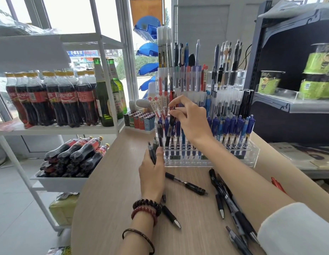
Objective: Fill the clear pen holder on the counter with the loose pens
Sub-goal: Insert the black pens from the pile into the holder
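Observation:
The clear tiered pen holder stands on the wooden counter, packed with blue, black, red and white pens. My right hand pinches a black pen upright over the front row at the holder's left end. Just left of the holder's front corner, my left hand grips a bundle of black pens. Several loose black pens lie on the counter: one in front of the holder, another by my left wrist, and a cluster under my right forearm.
A white rack with cola and beer bottles stands to the left. Lighters in a box sit behind the holder's left side. A dark shelf unit with noodle cups is at right. A red pen lies beyond my right arm.

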